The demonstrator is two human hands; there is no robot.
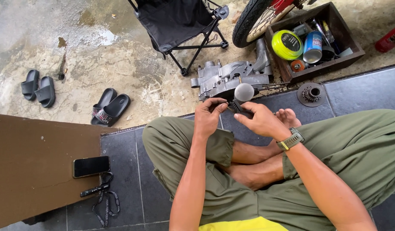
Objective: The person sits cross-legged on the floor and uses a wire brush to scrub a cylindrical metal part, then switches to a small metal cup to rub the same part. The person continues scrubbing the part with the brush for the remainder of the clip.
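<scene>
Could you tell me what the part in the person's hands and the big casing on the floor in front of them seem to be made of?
The part that the left hand and right hand hold looks metal: a dull grey rounded end, with a darker toothed section below, probably steel. The casing looks like cast aluminium, judging by its matt silver-grey surface with ribs and bosses.

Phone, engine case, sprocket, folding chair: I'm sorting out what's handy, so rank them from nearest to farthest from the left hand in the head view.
1. Engine case, on the floor just beyond the left hand.
2. Folding chair, farther ahead, near the top.
3. Sprocket, off to the right on the tiles; close to the chair's distance, hard to separate.
4. Phone, far left on the brown board.
</scene>
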